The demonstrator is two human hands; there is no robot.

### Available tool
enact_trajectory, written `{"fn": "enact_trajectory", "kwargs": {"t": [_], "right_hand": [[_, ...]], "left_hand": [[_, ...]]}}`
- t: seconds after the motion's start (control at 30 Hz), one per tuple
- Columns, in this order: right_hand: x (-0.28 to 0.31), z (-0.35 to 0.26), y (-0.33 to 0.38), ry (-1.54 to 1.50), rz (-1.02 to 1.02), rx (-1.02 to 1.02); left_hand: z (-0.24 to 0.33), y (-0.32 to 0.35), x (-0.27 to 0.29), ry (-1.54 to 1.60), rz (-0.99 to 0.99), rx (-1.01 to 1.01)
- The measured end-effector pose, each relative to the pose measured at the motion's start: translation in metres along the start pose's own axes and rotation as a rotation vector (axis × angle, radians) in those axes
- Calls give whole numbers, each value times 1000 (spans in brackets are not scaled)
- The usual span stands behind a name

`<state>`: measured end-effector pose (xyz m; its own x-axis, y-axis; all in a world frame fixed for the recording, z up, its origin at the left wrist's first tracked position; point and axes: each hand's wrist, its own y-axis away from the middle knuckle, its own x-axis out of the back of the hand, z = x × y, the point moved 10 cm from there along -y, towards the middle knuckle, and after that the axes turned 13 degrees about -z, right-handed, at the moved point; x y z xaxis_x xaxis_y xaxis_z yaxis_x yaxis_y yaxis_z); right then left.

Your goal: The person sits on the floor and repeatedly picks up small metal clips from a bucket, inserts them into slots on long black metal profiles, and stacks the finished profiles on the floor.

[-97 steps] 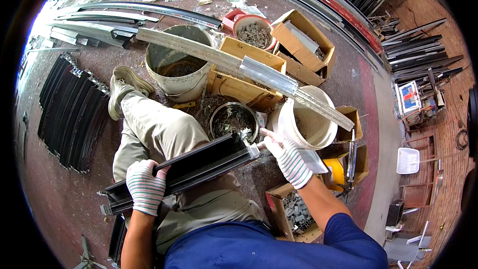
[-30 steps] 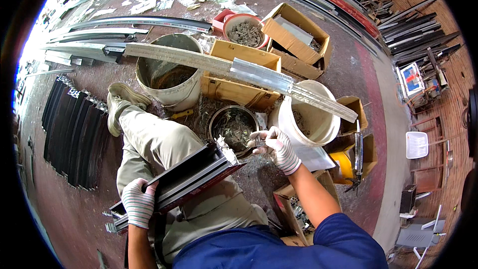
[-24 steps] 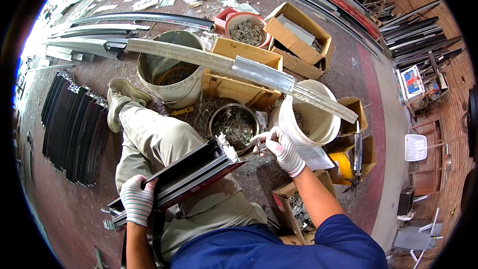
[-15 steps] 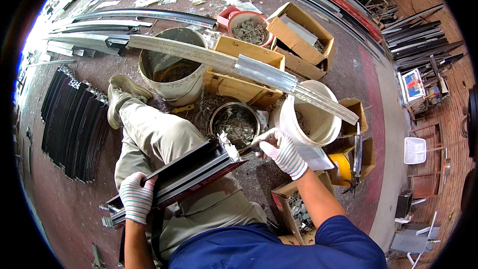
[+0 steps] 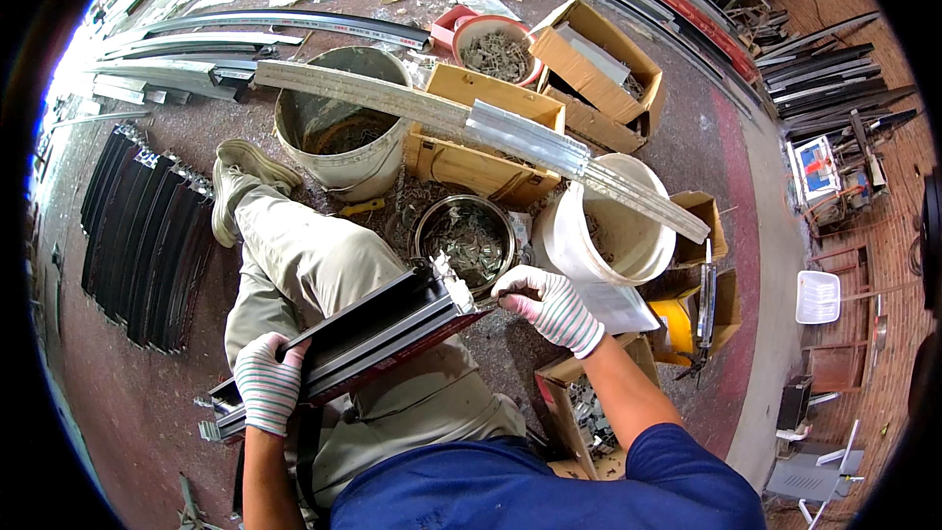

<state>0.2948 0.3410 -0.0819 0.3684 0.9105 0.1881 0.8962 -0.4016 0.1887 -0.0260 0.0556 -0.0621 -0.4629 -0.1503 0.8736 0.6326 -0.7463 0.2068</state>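
Observation:
A short black metal profile lies aslant across my lap, with pale, ragged metal pieces at its far end. My left hand, in a striped work glove, is closed around its near part, thumb on top. Beside the far end, my right hand, gloved alike, has its fingers curled and pinched together. Anything between those fingertips is too small to make out. Just beyond stands a round metal bowl holding small metal pieces.
Black profiles lie stacked on the left floor. A grey bucket, wooden box and white bucket stand ahead, with a long metal bar across them. A cardboard box of small parts sits by my right arm.
My right hand has shifted slightly down and left, closer to the profile's far end, its fingers curling more. The left hand and the profile have stayed nearly in place.

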Motion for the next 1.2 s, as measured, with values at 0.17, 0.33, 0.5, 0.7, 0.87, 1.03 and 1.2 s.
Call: {"fn": "enact_trajectory", "kwargs": {"t": [0.17,0.33,0.5,0.7,0.87,1.03,1.2], "right_hand": [[-4,10,-1,12,-68,-104],[-3,12,-4,-21,-113,-120],[-4,26,-6,-136,-158,-139],[-3,25,-11,-57,-186,-106],[-2,16,-12,23,-223,-128],[-2,1,-17,101,-284,-117],[-11,8,-17,-16,-259,-153]], "left_hand": [[-1,-1,0,10,-7,7],[2,0,1,3,7,-14],[3,-1,-1,18,-30,-13],[-1,-2,-4,33,-29,-15],[-7,-4,-8,33,-50,33],[3,-3,-2,26,-37,10],[3,-2,-1,9,-46,19]]}}
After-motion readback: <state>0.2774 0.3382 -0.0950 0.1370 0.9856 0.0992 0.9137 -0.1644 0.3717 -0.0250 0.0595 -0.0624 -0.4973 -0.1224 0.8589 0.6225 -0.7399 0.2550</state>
